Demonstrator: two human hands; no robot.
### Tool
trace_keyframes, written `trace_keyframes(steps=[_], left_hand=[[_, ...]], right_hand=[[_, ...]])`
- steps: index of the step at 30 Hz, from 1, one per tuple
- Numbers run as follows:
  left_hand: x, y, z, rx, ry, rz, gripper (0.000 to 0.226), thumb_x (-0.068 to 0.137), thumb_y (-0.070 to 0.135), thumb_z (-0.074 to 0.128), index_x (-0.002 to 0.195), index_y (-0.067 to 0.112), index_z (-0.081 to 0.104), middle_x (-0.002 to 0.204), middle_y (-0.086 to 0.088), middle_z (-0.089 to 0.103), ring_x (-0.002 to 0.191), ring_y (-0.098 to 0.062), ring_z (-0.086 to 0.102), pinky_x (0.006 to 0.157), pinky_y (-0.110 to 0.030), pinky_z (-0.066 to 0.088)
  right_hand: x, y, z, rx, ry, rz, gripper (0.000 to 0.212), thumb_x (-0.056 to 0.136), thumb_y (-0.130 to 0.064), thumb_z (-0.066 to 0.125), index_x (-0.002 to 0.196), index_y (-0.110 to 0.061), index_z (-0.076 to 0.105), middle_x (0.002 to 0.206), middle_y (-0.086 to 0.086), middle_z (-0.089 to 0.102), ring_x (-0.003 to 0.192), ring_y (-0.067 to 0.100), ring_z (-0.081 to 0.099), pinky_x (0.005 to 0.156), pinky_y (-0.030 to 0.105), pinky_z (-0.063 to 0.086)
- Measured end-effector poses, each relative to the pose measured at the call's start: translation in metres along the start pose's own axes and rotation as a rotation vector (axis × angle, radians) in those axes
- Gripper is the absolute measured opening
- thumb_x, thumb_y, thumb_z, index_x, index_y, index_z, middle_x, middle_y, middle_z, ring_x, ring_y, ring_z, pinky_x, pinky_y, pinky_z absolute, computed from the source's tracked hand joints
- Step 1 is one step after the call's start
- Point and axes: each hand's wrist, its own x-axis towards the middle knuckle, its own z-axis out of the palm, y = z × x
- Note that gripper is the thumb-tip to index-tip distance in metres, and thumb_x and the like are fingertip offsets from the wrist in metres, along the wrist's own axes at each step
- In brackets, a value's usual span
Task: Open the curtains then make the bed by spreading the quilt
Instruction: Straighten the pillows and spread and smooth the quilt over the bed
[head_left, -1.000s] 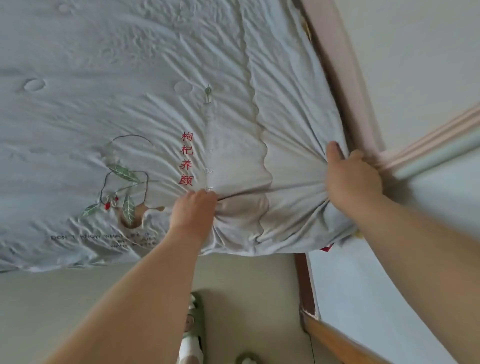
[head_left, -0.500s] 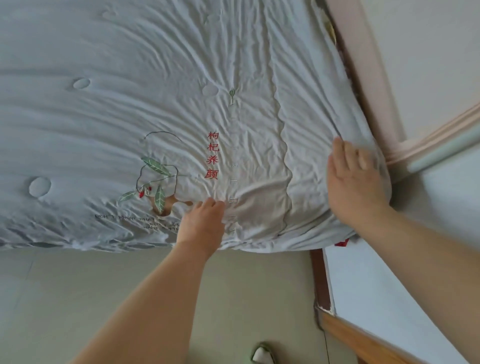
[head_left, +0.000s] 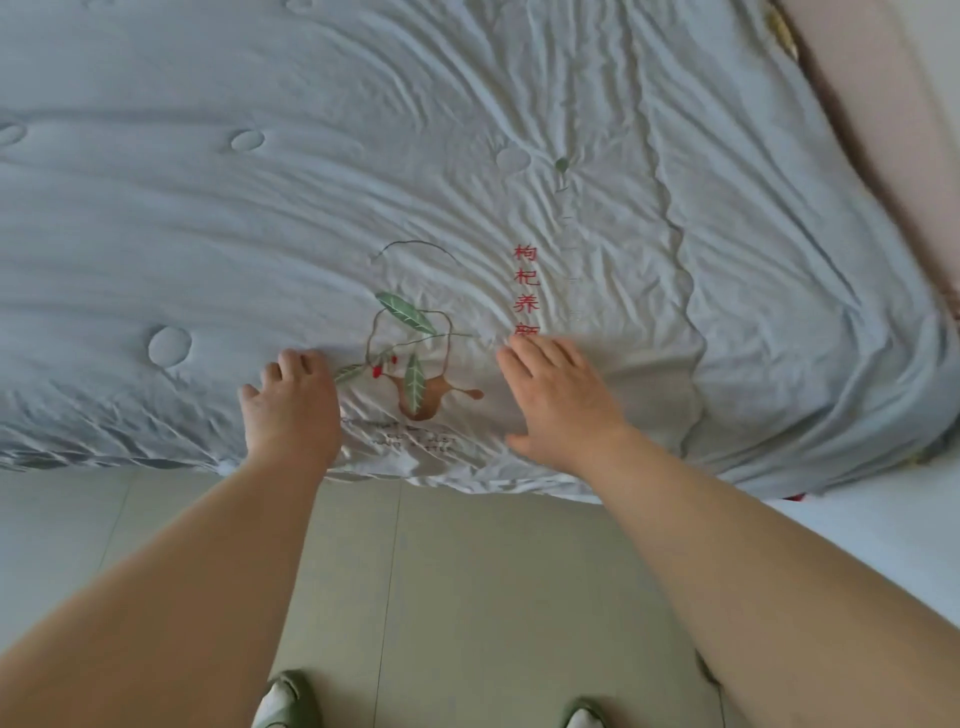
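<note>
A pale blue quilt (head_left: 322, 208) lies spread over the bed and fills the upper part of the head view. It carries an embroidered leaf-and-berry motif (head_left: 410, 364) and red characters (head_left: 527, 283) near its near edge. My left hand (head_left: 291, 405) rests flat on the quilt just left of the motif, fingers slightly bent. My right hand (head_left: 561, 400) lies flat on the quilt just right of it, fingers straight, covering the lowest red character. Neither hand grips cloth. No curtains are in view.
The quilt's near edge hangs over the bedside above a tiled floor (head_left: 467, 597). A pinkish headboard (head_left: 872, 156) runs along the right. My two slippers (head_left: 283, 701) show at the bottom. A white surface (head_left: 883, 545) lies at the right.
Both hands have left the quilt's right corner and shifted left along the near edge. The right hand released the bunched corner and now lies flat beside the motif.
</note>
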Motion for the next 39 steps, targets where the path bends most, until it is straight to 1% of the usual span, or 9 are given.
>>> trace_keyframes(steps=[4,7,9,15,19,25,28,32,39], left_hand=[[0.029,-0.038,0.009,0.043,0.041,0.054,0.034,0.088,0.01,0.055,0.121,0.004,0.051,0.116,-0.015,0.055,0.108,-0.032,0.055,0.087,-0.038,0.045],[0.041,-0.056,0.01,0.003,0.034,0.166,0.017,0.088,0.001,0.048,0.097,0.008,0.061,0.099,-0.012,0.063,0.092,-0.034,0.063,0.07,-0.037,0.045],[0.039,-0.065,0.01,-0.029,-0.031,0.219,0.016,0.09,0.004,0.047,0.093,0.01,0.061,0.097,-0.012,0.064,0.091,-0.034,0.063,0.068,-0.034,0.042],[0.03,-0.101,0.014,-0.196,-0.053,0.316,0.012,0.092,0.014,0.049,0.098,0.015,0.06,0.101,-0.004,0.063,0.096,-0.026,0.06,0.072,-0.033,0.042],[0.044,-0.155,0.024,-0.225,0.054,0.274,0.032,0.087,0.031,0.062,0.115,0.018,0.053,0.114,-0.001,0.054,0.108,-0.024,0.053,0.087,-0.036,0.043],[0.087,-0.288,0.056,-0.073,0.111,0.107,0.055,0.077,0.017,0.069,0.127,0.015,0.046,0.121,-0.006,0.048,0.11,-0.028,0.052,0.088,-0.037,0.042],[0.109,-0.334,0.07,-0.048,0.085,0.081,0.06,0.077,0.02,0.073,0.129,0.014,0.044,0.123,-0.005,0.047,0.113,-0.026,0.051,0.091,-0.036,0.041],[0.133,-0.37,0.076,-0.087,0.067,0.126,0.031,0.083,0.012,0.064,0.114,0.014,0.056,0.111,-0.005,0.057,0.107,-0.026,0.057,0.089,-0.036,0.043],[0.149,-0.388,0.076,-0.029,0.033,0.253,0.022,0.09,0.003,0.047,0.097,0.015,0.063,0.096,-0.004,0.065,0.092,-0.026,0.063,0.07,-0.031,0.04]], right_hand=[[0.039,-0.041,0.007,0.056,0.028,-0.004,0.057,0.081,-0.029,0.067,0.129,-0.01,0.045,0.127,0.007,0.05,0.118,0.026,0.047,0.106,0.037,0.032],[0.056,-0.059,0.005,0.131,0.049,0.034,0.016,0.092,-0.006,0.047,0.099,-0.009,0.062,0.098,0.007,0.062,0.084,0.023,0.055,0.075,0.031,0.042],[0.058,-0.065,0.001,0.135,-0.033,0.068,0.018,0.095,-0.01,0.045,0.09,-0.01,0.063,0.088,0.005,0.063,0.073,0.02,0.053,0.066,0.029,0.041],[0.073,-0.095,-0.035,0.029,-0.282,0.106,0.008,0.088,-0.012,0.051,0.093,-0.014,0.058,0.089,0.002,0.058,0.079,0.02,0.054,0.074,0.031,0.042],[0.111,-0.152,-0.043,0.094,-0.141,0.114,0.034,0.083,-0.035,0.053,0.111,-0.015,0.047,0.111,0.003,0.051,0.103,0.023,0.05,0.091,0.035,0.039],[0.196,-0.267,-0.032,0.139,-0.008,-0.041,0.05,0.079,-0.04,0.065,0.119,-0.016,0.046,0.122,0.004,0.048,0.115,0.025,0.045,0.098,0.035,0.034],[0.225,-0.307,-0.027,0.122,-0.001,-0.04,0.045,0.08,-0.034,0.066,0.115,-0.015,0.048,0.12,0.005,0.049,0.114,0.025,0.046,0.097,0.034,0.034],[0.249,-0.336,-0.022,0.072,-0.008,0.063,0.023,0.087,-0.012,0.057,0.109,-0.011,0.056,0.115,0.008,0.052,0.109,0.028,0.048,0.094,0.036,0.038],[0.267,-0.354,-0.026,0.006,-0.098,0.141,0.025,0.088,-0.001,0.045,0.099,-0.01,0.064,0.103,0.012,0.062,0.096,0.031,0.059,0.068,0.031,0.031]])
